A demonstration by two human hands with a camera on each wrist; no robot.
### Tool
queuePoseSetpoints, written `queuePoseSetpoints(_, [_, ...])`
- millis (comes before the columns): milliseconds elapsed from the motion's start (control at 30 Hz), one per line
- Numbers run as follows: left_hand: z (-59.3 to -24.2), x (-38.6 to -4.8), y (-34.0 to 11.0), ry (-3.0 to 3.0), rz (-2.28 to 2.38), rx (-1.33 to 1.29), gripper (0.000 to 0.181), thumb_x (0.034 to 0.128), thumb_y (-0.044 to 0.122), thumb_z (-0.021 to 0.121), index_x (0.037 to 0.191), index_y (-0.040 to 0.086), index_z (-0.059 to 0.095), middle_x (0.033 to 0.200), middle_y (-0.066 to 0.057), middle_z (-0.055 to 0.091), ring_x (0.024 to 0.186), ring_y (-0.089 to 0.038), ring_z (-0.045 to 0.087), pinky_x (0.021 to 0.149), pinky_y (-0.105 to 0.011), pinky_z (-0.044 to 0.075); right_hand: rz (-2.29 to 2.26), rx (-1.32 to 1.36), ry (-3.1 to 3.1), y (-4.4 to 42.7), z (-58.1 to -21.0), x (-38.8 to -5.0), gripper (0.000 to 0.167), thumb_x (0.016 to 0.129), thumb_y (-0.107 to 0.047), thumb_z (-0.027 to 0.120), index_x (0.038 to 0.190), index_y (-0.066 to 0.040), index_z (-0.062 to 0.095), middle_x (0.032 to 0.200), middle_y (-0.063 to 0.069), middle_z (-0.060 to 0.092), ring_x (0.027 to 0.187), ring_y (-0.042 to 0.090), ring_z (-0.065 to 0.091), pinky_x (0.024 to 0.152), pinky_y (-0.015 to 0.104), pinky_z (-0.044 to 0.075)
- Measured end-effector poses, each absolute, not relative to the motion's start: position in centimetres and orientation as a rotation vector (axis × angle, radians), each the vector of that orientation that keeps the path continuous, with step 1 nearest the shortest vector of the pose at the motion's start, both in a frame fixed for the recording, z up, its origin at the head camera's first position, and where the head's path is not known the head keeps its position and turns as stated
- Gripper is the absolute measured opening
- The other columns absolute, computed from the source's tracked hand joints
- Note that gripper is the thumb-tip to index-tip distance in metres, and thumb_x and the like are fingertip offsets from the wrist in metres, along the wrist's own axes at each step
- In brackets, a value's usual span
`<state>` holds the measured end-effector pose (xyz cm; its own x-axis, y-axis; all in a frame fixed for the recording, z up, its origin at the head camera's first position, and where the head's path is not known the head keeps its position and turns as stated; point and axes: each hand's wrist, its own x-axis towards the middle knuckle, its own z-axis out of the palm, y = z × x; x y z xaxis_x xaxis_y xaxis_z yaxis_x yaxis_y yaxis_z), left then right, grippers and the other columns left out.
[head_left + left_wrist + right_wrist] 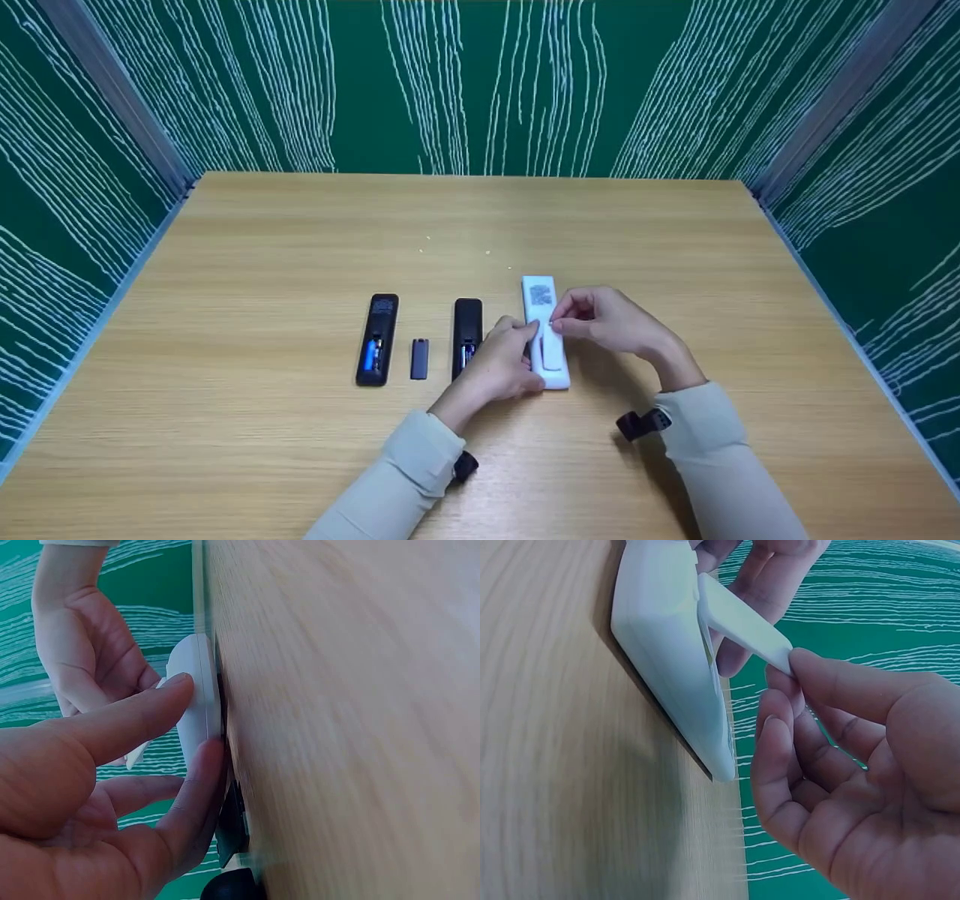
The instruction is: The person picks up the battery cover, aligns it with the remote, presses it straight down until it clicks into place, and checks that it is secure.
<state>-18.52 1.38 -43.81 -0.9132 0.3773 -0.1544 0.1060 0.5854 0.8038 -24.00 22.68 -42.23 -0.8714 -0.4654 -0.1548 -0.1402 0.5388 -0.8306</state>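
A white remote [540,296] lies back side up on the table, a printed label near its far end. The left hand [499,364] grips its left side, the thumb on top in the left wrist view, where the remote [196,705] stands edge-on. Between thumb and fingertip, the right hand [619,322] pinches one end of a white battery cover [553,349]. In the right wrist view the cover [746,624] is tilted up from the remote [660,652], its other end at the remote's body. What lies under the cover is hidden.
Left of the hands, a black remote [468,322] with batteries showing lies partly behind the left hand. Farther left are a loose dark cover [419,360] and another black remote [384,322] with a blue battery [370,355]. Several tiny pale specks dot the table [300,225] beyond.
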Motion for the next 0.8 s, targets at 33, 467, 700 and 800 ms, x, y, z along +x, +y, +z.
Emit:
queuePoseSetpoints(33, [-43.86,-18.53,1.37,2.516,1.236,0.401,0.095,0.0789,-0.005,0.089,0.161,-0.002,0.040,0.150,-0.018,0.048,0.101,-0.017,0.060,0.086,-0.023,0.056,-1.265,-0.495,2.415,22.67,-42.26,-23.99,0.010,0.100,-0.013,0.074,0.105,-0.005,0.074,0.095,0.009,0.069,0.088,0.023,0.059,0.076,0.023,0.049])
queuePoseSetpoints(467, [-43.74,-18.52,1.58,2.467,1.286,0.344,0.097,0.0795,-0.008,0.087,0.162,0.000,0.038,0.145,-0.013,0.048,0.101,-0.018,0.060,0.083,-0.022,0.056,-1.249,-0.509,2.409,22.69,-42.42,-24.06,0.013,0.100,-0.016,0.076,0.107,-0.006,0.074,0.097,0.010,0.069,0.089,0.024,0.059,0.078,0.024,0.048])
queuePoseSetpoints(700, [-43.62,-18.43,1.45,2.456,1.295,0.328,0.097,0.0798,-0.008,0.087,0.163,0.001,0.037,0.145,-0.012,0.048,0.102,-0.018,0.060,0.084,-0.022,0.057,-1.237,-0.512,2.425,22.55,-42.55,-24.07,0.012,0.100,-0.015,0.075,0.107,-0.006,0.074,0.097,0.009,0.069,0.091,0.025,0.059,0.082,0.027,0.049])
queuePoseSetpoints(800, [-43.69,-18.46,1.44,2.460,1.292,0.330,0.097,0.0798,-0.007,0.087,0.163,0.001,0.037,0.147,-0.013,0.048,0.101,-0.018,0.060,0.083,-0.022,0.057,-1.233,-0.518,2.434,22.50,-42.65,-24.13,0.011,0.099,-0.014,0.076,0.106,-0.006,0.074,0.097,0.009,0.069,0.090,0.025,0.059,0.081,0.026,0.049])
